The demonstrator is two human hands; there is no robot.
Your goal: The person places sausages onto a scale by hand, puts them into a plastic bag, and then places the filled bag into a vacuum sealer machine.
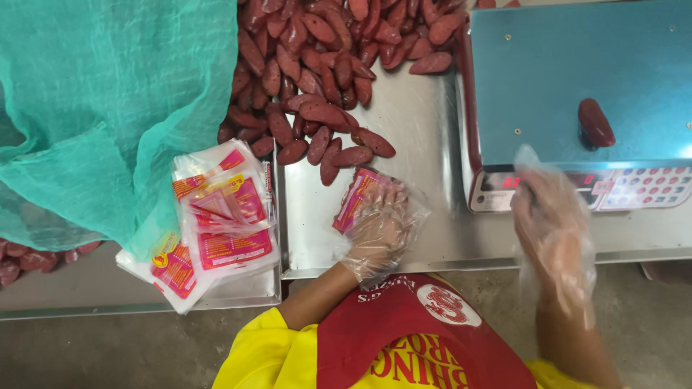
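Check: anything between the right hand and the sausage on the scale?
Nothing visible. The right hand hovers over the scale's front edge; the sausage lies alone on the blue pan just beyond, bare pan between them.

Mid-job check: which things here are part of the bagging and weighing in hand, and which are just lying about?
In use:
- left hand, gloved, holding a printed plastic pouch
- right hand, gloved, empty, by the digital scale
- one red sausage on the scale pan
- pile of red sausages
- stack of printed pouches

Lying about:
- green mesh cloth
- a few sausages under the cloth's edge
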